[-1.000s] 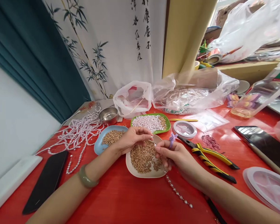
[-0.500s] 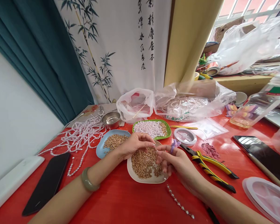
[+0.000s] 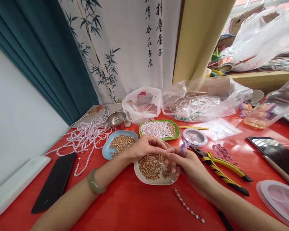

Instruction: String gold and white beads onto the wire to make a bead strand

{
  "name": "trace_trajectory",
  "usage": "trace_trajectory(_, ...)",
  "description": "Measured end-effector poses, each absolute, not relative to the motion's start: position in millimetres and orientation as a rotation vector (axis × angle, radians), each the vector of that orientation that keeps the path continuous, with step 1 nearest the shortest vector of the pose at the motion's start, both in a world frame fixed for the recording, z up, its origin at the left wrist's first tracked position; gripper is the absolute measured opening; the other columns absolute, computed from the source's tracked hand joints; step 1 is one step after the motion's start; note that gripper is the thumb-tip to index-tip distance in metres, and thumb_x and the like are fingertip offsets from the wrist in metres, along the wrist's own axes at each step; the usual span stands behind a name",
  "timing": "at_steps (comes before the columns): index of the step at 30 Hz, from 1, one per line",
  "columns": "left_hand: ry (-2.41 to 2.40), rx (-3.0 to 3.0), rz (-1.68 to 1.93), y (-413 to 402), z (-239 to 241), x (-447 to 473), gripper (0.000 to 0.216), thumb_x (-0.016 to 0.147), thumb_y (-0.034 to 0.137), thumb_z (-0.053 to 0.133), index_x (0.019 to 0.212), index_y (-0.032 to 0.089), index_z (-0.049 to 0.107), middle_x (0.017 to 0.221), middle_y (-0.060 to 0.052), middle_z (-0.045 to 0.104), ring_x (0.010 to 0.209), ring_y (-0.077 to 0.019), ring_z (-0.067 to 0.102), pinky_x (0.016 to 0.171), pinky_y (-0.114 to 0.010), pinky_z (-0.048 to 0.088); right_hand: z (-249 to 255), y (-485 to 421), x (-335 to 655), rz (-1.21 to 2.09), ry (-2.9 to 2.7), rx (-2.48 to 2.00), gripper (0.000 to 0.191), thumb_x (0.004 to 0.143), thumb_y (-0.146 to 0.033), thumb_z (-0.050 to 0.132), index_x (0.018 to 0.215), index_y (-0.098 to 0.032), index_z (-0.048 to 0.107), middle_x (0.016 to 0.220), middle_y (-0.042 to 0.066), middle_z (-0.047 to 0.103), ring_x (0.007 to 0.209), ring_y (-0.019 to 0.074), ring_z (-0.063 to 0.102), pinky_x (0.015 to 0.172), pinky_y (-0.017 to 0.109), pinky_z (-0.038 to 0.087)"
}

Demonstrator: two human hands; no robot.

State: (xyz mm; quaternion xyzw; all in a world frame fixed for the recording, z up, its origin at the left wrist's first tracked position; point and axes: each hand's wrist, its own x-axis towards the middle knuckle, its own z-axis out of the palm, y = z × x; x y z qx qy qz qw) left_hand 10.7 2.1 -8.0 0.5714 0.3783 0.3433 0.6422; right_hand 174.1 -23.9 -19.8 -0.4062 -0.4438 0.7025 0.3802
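My left hand (image 3: 150, 147) and my right hand (image 3: 180, 157) meet fingertip to fingertip above a cream plate (image 3: 137, 175) of small gold beads (image 3: 151, 170). Both pinch at the same spot, and whatever is between the fingers is too small to make out. A purple piece (image 3: 185, 147) sits around a finger of my right hand. Below that hand, a short strand of silvery beads (image 3: 188, 208) trails over the red table, with one pale bead near the plate's edge. Beyond my hands are a blue plate (image 3: 106, 150) of gold beads and a green tray (image 3: 177, 131) of white and gold beads.
Yellow-black pliers (image 3: 223, 166) and a white spool (image 3: 195, 137) lie right of my hands. Long bead strings (image 3: 86, 138), a metal bowl (image 3: 117, 120) and a black phone (image 3: 54, 183) are leftward. Plastic bags (image 3: 142, 104) line the back; another phone (image 3: 274, 157) lies far right.
The whole view has shifted slightly, so things appear a little further right and higher. My hands stay pinched together over the cream plate, fingertips now closer.
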Motion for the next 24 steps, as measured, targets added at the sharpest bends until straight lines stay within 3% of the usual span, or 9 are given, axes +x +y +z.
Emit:
trace_trajectory(9,0.922,1.427,0.817,2.9,-0.7,5.7,0.007,0.061,0.022,0.066,0.065,0.016,0.066,0.066,-0.001,0.062,0.06,-0.0089,0.05,0.055,-0.022,0.035,-19.6,-22.5,175.8,1.821,-1.134,-1.06,0.023,0.068,-0.028,0.066,0.085,-0.014,0.061,0.062,0.002,0.065,0.038,0.0035,0.049,0.034,0.013,0.039)
trace_trajectory(18,0.967,1.505,0.785,2.2,8.3,4.2,0.004,0.064,0.016,0.063,0.067,0.015,0.066,0.067,-0.002,0.063,0.066,-0.0112,0.054,0.065,-0.025,0.04,-17.5,-24.1,173.6,1.814,-1.2,-1.104,0.018,0.066,-0.03,0.065,0.073,-0.015,0.056,0.064,0.003,0.063,0.036,0.0046,0.048,0.034,0.016,0.04)
trace_trajectory(24,1.024,1.594,0.753,5.8,9.2,-3.2,0.014,0.069,0.024,0.059,0.077,0.015,0.066,0.07,-0.003,0.064,0.065,-0.0115,0.054,0.061,-0.025,0.041,-15.3,-22.6,174.9,1.784,-1.233,-1.076,0.01,0.067,-0.025,0.061,0.067,-0.016,0.055,0.057,0.0,0.059,0.034,0.0034,0.04,0.032,0.017,0.028)
